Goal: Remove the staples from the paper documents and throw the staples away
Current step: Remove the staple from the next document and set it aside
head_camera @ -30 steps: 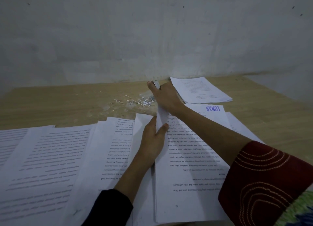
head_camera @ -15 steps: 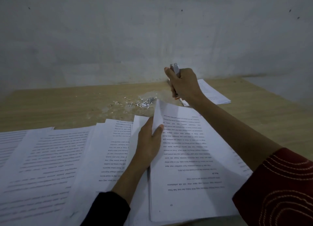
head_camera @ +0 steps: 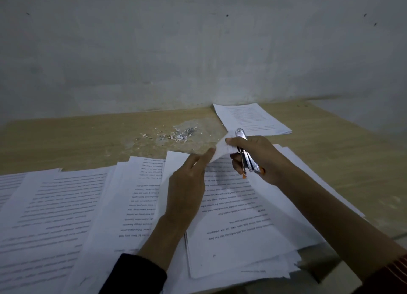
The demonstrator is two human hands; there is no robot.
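The paper (head_camera: 237,216) is pinched by the left hand (head_camera: 187,183); the right hand's (head_camera: 264,159) gripped tool (head_camera: 240,136), perhaps a stapler, should be levered gently.

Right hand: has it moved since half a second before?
Yes. The right hand, gripping the metal tool, has come down and nearer: before it covered the far paper stack, now it is below it at the lifted page corner.
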